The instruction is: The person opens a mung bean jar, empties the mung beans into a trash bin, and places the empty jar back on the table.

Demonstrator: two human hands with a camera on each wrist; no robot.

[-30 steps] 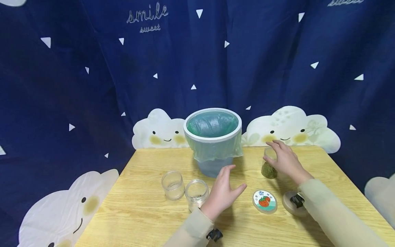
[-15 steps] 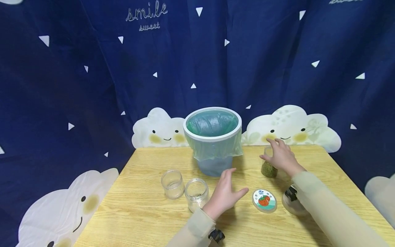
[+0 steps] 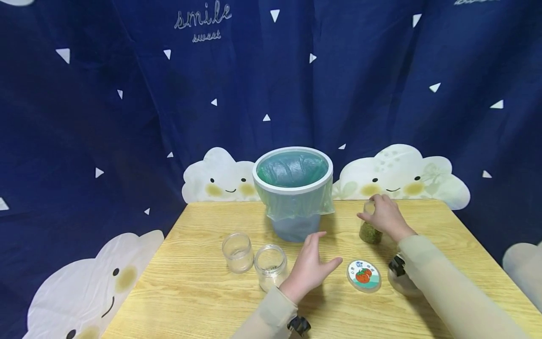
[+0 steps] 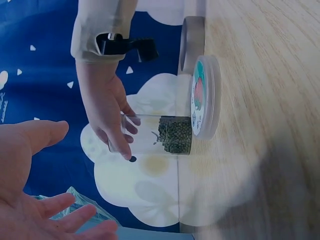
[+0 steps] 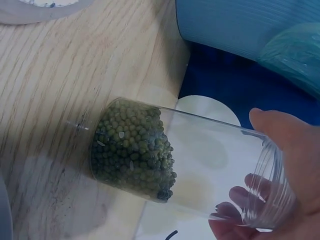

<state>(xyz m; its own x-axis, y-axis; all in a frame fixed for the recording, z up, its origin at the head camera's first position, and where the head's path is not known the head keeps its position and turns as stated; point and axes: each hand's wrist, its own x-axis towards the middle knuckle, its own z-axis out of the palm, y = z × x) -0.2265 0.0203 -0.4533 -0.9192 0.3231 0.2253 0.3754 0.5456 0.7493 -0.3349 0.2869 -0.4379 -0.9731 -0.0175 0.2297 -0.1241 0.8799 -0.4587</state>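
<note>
My right hand reaches over a clear jar of green mung beans standing at the right of the table. In the right wrist view the thumb and fingers curl round the threaded rim of the jar, from opposite sides. The beans fill roughly its lower half. My left hand hovers with thumb and fingers spread, holding nothing. Beside it stands a clear open jar, partly hidden, with something pale low inside. A second clear jar stands just left of that one.
A bin with a white rim and green liner bag stands at the back middle. A lid with a tomato picture lies between the hands. Another round lid lies under the right forearm, partly covered. A blue curtain hangs behind the table.
My right hand has lowered onto the jar of mung beans and its fingers have closed in round the rim. The left hand has shifted only slightly right and down.
</note>
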